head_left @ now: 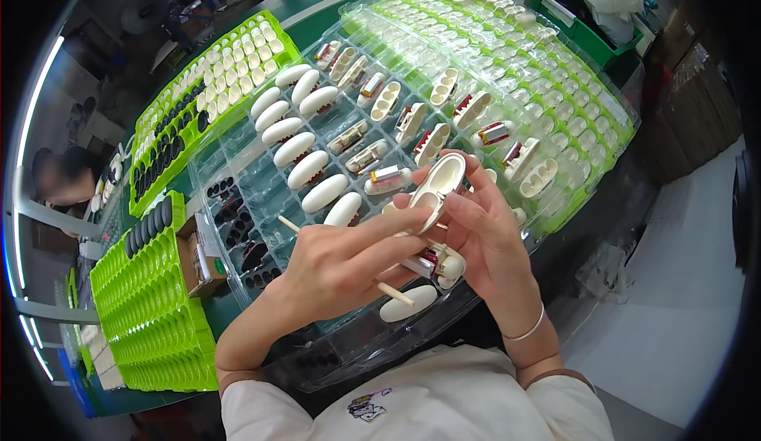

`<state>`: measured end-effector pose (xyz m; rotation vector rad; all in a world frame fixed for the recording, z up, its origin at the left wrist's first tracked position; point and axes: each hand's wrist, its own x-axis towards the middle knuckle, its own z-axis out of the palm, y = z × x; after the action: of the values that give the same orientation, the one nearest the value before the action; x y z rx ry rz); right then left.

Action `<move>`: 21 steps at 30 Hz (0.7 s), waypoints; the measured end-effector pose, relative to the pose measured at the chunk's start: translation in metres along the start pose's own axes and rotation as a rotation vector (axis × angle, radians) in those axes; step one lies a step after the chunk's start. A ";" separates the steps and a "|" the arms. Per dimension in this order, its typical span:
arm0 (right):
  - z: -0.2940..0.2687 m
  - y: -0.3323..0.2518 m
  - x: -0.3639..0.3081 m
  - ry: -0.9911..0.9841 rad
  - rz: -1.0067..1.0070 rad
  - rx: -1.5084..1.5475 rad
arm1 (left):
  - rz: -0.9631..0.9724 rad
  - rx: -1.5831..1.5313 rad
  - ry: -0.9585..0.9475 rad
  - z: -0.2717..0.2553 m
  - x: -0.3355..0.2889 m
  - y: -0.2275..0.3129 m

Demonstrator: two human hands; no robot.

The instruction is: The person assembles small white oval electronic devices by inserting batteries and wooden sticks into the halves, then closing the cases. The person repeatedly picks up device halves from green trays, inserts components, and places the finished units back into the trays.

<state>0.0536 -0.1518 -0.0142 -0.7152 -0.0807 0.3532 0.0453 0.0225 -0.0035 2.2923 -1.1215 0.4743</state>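
A white oval case shell [441, 181], hollow side facing up, is gripped between the thumb and fingers of my right hand [495, 227]. The fingers of my left hand [349, 262] reach to its lower end, and a thin wooden stick [394, 293] runs beneath that hand, held in its curled fingers. Just under both hands is a white part with a silver cell [424, 262]; whether a hand touches it, I cannot tell. A smooth white oval shell [408, 304] lies close by on the clear compartment tray [277, 195].
White shells [297, 147] and open cases with red-and-silver cells [495, 133] fill rows of the tray. Behind right stand stacked green trays of clear-covered parts [476, 28]. At left are a green tray of white and black pieces [238, 60], another green tray [151, 314] and a small cardboard box [202, 258].
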 end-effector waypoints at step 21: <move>0.007 0.004 -0.010 -0.033 -0.002 -0.016 | -0.469 -0.971 0.195 -0.014 -0.001 -0.007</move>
<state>0.0418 -0.1478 -0.0114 -0.7253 -0.1160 0.3627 0.0489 0.0353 0.0052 1.5100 -0.4936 -0.0518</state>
